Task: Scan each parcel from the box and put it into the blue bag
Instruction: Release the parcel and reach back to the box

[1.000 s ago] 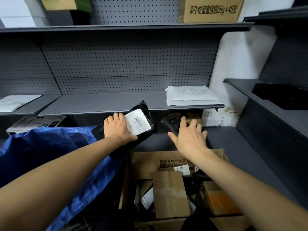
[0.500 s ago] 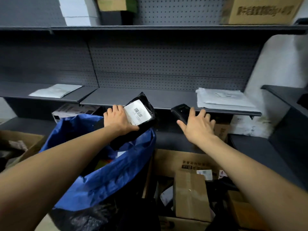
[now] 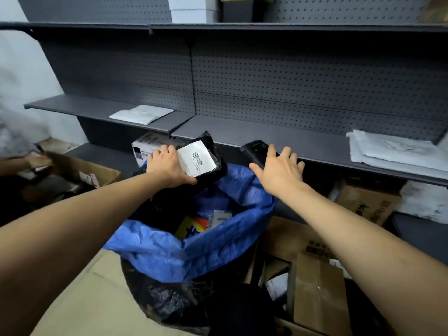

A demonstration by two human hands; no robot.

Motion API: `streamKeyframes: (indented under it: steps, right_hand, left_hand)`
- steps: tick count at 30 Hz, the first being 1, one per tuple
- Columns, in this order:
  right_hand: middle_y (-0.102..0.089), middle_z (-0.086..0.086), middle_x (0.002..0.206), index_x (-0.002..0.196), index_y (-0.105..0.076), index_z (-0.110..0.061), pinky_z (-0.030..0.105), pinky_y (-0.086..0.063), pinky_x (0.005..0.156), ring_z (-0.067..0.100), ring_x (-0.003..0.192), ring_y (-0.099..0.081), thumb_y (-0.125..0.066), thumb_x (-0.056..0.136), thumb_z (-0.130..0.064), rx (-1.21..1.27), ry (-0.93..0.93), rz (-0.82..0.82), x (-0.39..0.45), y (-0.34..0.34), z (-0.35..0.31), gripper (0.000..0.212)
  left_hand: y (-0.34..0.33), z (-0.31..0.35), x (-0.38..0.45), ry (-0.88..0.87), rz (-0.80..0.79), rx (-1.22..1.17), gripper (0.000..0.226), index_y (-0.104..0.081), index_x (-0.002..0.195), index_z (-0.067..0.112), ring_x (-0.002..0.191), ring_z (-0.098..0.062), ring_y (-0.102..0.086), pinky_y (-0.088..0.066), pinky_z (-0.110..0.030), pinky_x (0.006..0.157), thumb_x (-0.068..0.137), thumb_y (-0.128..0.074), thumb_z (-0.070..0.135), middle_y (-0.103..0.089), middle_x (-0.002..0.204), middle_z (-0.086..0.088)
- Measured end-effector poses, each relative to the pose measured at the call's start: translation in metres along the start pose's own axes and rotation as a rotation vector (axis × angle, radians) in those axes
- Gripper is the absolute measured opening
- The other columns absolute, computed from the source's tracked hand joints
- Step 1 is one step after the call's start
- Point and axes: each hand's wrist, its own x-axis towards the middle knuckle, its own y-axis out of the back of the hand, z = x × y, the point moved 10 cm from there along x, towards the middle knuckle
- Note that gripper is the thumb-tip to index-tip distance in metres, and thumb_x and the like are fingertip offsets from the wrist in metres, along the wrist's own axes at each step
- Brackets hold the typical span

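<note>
Hands over crumpled blue plastic bag (image 3: 194, 248): our left hand (image 3: 167, 167) grips the black labelled plastic parcel (image 3: 206, 163), our right hand (image 3: 278, 173) clasps the black handheld scanner (image 3: 254, 151).

The left hand (image 3: 167, 169) has carried the black parcel (image 3: 206, 163) over the blue bag (image 3: 194, 253).

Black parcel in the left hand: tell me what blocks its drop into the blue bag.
Nothing visible. The left hand holds the black parcel above the far rim of the blue bag, whose mouth gapes open below.
</note>
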Motion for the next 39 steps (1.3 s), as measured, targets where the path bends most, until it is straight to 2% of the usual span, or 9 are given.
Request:
streamKeyframes:
  steps: [8,13,18,24,30,33,36,39]
  right_hand:
    - [-0.036,0.023,0.144,0.153,-0.025,-0.013,0.051,-0.035,0.101,0.040,0.129,-0.039,-0.040,0.095,-0.067,-0.031,0.041,-0.029,0.018,-0.028,-0.028,0.081]
    - [-0.036,0.024,0.143,0.154,-0.024,-0.012,0.052,-0.035,0.101,0.041,0.127,-0.040,-0.040,0.095,-0.067,-0.039,0.044,-0.058,0.033,-0.054,-0.030,0.083]
    - [-0.038,0.022,0.141,0.156,-0.021,-0.012,0.051,-0.035,0.100,0.041,0.126,-0.040,-0.038,0.095,-0.067,-0.042,0.078,-0.093,0.042,-0.081,-0.040,0.083]
    - [-0.039,0.020,0.140,0.156,-0.021,-0.013,0.051,-0.035,0.100,0.039,0.127,-0.041,-0.037,0.095,-0.069,-0.004,0.145,-0.138,0.049,-0.117,-0.070,0.084]
    - [-0.031,0.022,0.147,0.157,-0.015,-0.014,0.053,-0.030,0.106,0.040,0.134,-0.033,-0.036,0.096,-0.068,0.004,0.199,-0.222,0.055,-0.150,-0.093,0.084]
    - [-0.031,0.021,0.146,0.157,-0.014,-0.015,0.053,-0.029,0.107,0.040,0.133,-0.033,-0.035,0.096,-0.068,0.015,0.209,-0.245,0.060,-0.161,-0.095,0.084]
    - [-0.033,0.020,0.145,0.157,-0.013,-0.016,0.053,-0.031,0.106,0.040,0.131,-0.034,-0.034,0.095,-0.069,0.023,0.224,-0.250,0.064,-0.171,-0.094,0.084]
    - [-0.032,0.020,0.146,0.158,-0.013,-0.016,0.053,-0.032,0.105,0.039,0.132,-0.034,-0.033,0.095,-0.069,0.021,0.234,-0.260,0.065,-0.180,-0.090,0.084]
  left_hand:
    - [-0.059,-0.023,0.013,0.000,-0.183,0.009,0.120,-0.035,0.138,0.008,0.130,-0.033,-0.038,-0.037,-0.045,0.108,0.047,-0.084,0.069,-0.041,0.138,-0.011]
    - [-0.111,-0.025,0.018,0.062,-0.298,0.018,0.119,-0.034,0.139,0.009,0.131,-0.032,-0.037,-0.037,-0.044,0.107,0.048,-0.085,0.067,-0.040,0.137,-0.010]
    - [-0.154,-0.038,0.018,0.200,-0.330,-0.002,0.121,-0.031,0.141,0.008,0.131,-0.032,-0.037,-0.037,-0.043,0.106,0.049,-0.085,0.067,-0.038,0.139,-0.010]
    - [-0.192,-0.060,0.016,0.478,-0.348,-0.085,0.119,-0.031,0.139,0.008,0.130,-0.028,-0.037,-0.036,-0.041,0.104,0.051,-0.084,0.067,-0.037,0.137,-0.009]
    - [-0.230,-0.078,0.024,0.589,-0.392,-0.043,0.123,-0.029,0.140,0.004,0.128,-0.029,-0.038,-0.037,-0.041,0.105,0.051,-0.078,0.074,-0.037,0.134,-0.011]
    - [-0.255,-0.082,0.033,0.597,-0.479,0.040,0.125,-0.033,0.140,0.005,0.120,-0.029,-0.040,-0.039,-0.040,0.100,0.047,-0.069,0.080,-0.041,0.127,-0.011]
    - [-0.268,-0.076,0.049,0.544,-0.513,0.132,0.110,-0.034,0.143,0.007,0.119,-0.027,-0.040,-0.039,-0.039,0.100,0.064,-0.063,0.076,-0.043,0.130,-0.010]
    - [-0.283,-0.074,0.059,0.546,-0.518,0.175,0.102,-0.034,0.144,0.007,0.117,-0.026,-0.040,-0.039,-0.038,0.100,0.069,-0.060,0.072,-0.043,0.129,-0.011]
